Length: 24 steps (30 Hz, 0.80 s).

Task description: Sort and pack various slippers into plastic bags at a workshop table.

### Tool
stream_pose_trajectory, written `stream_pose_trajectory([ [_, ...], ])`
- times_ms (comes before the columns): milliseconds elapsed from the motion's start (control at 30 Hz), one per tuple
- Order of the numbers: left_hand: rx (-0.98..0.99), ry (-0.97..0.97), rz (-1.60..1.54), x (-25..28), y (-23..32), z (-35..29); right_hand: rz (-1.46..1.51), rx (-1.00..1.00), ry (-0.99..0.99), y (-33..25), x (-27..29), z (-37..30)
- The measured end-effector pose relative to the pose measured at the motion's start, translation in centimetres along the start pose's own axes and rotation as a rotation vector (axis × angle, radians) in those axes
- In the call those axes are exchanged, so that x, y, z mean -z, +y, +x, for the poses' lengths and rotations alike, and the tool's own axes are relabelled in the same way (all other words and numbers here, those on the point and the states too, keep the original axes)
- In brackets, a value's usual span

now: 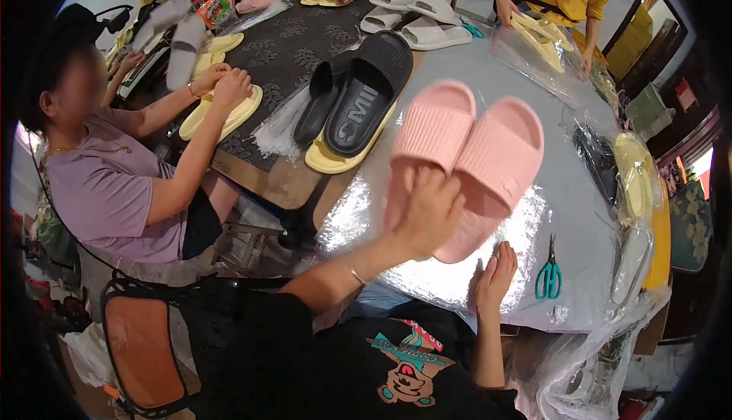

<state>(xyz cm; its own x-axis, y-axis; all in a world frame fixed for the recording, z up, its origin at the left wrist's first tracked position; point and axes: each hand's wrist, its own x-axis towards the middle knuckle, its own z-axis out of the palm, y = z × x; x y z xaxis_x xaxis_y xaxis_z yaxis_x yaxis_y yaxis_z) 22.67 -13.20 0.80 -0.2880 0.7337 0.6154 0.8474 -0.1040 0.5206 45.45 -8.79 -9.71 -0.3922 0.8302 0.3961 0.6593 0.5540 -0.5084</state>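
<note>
A pair of pink slide sandals (499,153) is held side by side over the near part of the table, toes pointing away. My left hand (431,210) grips them at their inner edges, just behind the ribbed straps; some fingertips are hidden. My right hand (496,276) lies at the table's near edge with its fingers stretched out, holding nothing. To its right lie scissors with teal handles (548,276). Beyond my left hand, black slides (366,103) are stacked on a yellow slide (335,162).
Several grey slides (431,32) sit at the far side, with clear plastic bags (286,126) by the black pair. Bagged yellow slides (631,176) line the right edge. At left, a co-worker (114,168) handles yellow slides (242,119); other people work across the table.
</note>
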Motion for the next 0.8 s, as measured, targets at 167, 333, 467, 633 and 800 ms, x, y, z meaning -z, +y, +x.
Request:
stream_pose_trajectory([
  [167, 0.002, 0.28, 0.136, 7.4, -5.5, 4.9, -0.012, -0.041, -0.023, 0.1, 0.2, 0.0],
  [333, 0.149, 0.44, 0.029, 12.3, -16.6, 9.5, -0.044, -0.045, -0.031, -0.3, 0.4, 0.3],
  [467, 0.52, -0.176, -0.048, 12.6, -26.5, 10.1, -0.029, -0.063, -0.025, 0.0, 0.6, 0.4],
  [633, 0.568, -0.114, -0.451, 12.2, -27.7, 8.7, 0.07, -0.203, -0.025, 1.4, 2.8, 2.8],
  [800, 0.489, -0.043, -0.035, 13.1, -27.0, 6.4, -0.273, -0.13, 0.281, 11.8, 10.3, 10.7],
])
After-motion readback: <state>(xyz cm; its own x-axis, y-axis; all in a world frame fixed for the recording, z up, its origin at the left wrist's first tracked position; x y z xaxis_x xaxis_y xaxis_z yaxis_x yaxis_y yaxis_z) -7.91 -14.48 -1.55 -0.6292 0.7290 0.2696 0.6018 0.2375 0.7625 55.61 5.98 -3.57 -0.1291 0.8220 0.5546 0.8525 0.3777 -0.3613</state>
